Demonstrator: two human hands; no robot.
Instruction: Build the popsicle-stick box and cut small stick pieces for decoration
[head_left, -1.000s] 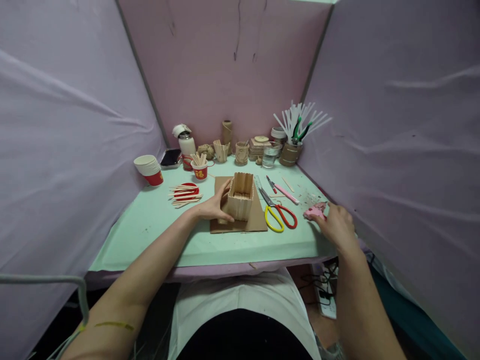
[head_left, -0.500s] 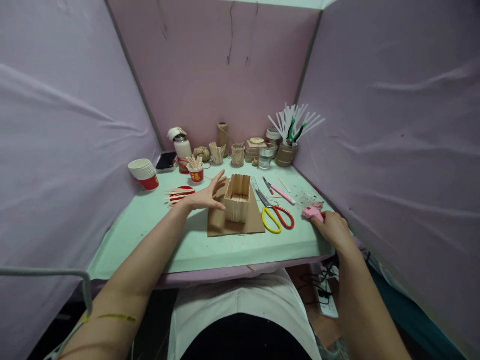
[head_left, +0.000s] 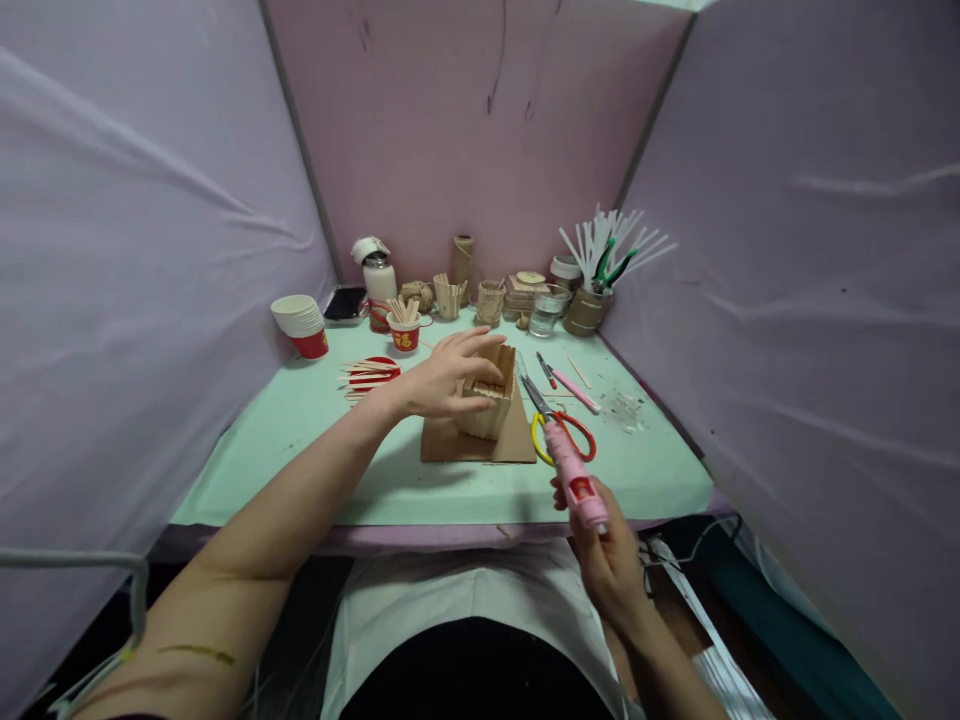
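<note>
My left hand (head_left: 457,378) reaches over a small box of wooden craft sticks (head_left: 491,420), fingers spread and partly covering it; whether they touch it I cannot tell. Under the box lies a square of brown cardboard (head_left: 442,447). My right hand (head_left: 604,530) is wrapped round a pink hot glue gun (head_left: 574,470), held above the table's front edge with its nozzle end pointing away from me. Behind the glue gun lie scissors with one yellow and one red handle (head_left: 585,440), partly hidden by it.
Beyond the scissors lie a pink pen-shaped tool (head_left: 576,390) and glue scraps (head_left: 624,408). At left are stacked paper cups (head_left: 300,325), sticks on a red disc (head_left: 373,374) and a red cup of sticks (head_left: 405,335). A glass of water (head_left: 547,312) stands at the back.
My right hand has lifted the glue gun off the table's right side and brought it left, towards me. My left hand has moved right, over the stick box.
</note>
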